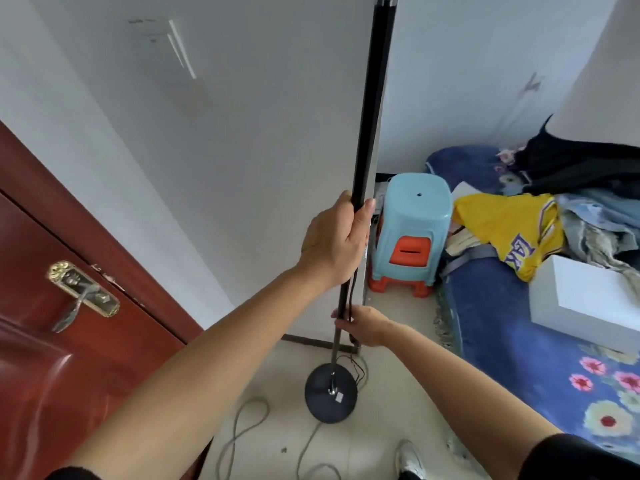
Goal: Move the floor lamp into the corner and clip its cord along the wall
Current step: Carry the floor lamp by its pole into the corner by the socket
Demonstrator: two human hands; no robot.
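Observation:
The floor lamp's black pole (375, 109) stands upright in front of the outer edge of a white wall (242, 150). Its round dark base (330, 393) rests on the pale floor. My left hand (334, 242) is wrapped around the pole at mid height. Lower down, my right hand (363, 325) grips the thinner part of the pole together with the thin black cord (352, 306) that hangs along it. The black cord curls behind the base near the skirting.
A red wooden door (52, 323) with a brass handle is at the left. Stacked blue and orange plastic stools (410, 230) stand just right of the wall edge. A blue flowered mat (519, 341) holds clothes and a white box (588, 303). A grey cable (242, 431) loops on the floor.

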